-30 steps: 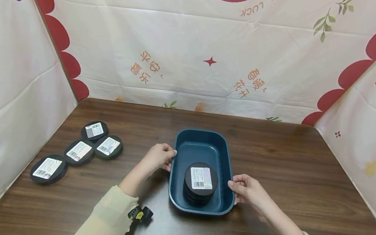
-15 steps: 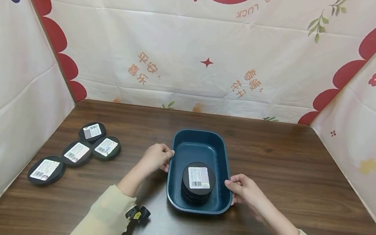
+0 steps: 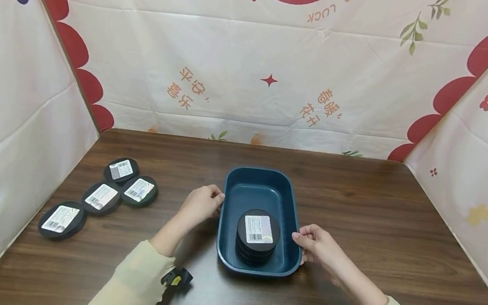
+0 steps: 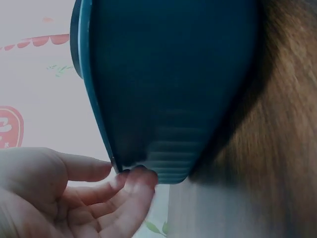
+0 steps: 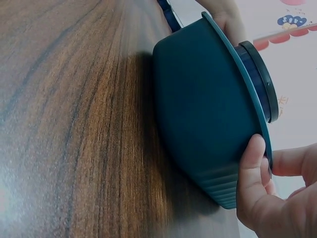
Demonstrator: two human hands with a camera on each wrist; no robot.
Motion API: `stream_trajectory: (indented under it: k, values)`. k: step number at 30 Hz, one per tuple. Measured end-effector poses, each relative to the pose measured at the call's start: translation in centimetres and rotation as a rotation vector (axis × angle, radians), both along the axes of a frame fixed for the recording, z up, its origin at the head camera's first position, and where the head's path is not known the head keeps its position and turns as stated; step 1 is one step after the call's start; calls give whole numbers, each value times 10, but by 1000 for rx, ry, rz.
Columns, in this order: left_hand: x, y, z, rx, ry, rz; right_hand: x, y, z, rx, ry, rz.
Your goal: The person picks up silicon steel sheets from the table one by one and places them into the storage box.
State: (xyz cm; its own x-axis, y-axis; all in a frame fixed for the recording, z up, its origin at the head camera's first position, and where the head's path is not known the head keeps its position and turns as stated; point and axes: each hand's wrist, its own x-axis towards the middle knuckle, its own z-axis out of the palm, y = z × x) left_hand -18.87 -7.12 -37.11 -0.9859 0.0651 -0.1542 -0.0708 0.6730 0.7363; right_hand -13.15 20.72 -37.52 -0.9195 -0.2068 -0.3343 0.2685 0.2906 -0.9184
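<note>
Blue tray (image 3: pixel 262 195) on the table (image 3: pixel 374 207), rim pinched either side by left hand (image 3: pixel 201 204) and right hand (image 3: pixel 320 245). Disc stack (image 3: pixel 258 237) stands inside, toward the near end; four loose discs (image 3: pixel 102 197) off left. Risk — a jerk or uneven lift could topple the stack.
</note>
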Motion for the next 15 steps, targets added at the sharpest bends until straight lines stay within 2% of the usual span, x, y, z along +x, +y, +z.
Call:
stream_trajectory:
  k: [4,10,15]
  values:
    - [1,-2,3,-116,48,-23,-1,1,0,2,8,2]
    - [3,-8,4,-125,39,-84,-1,0,0,-3,7,-2]
    - [3,-13,0,-192,157,-204,0,1,-2,-17,7,2]
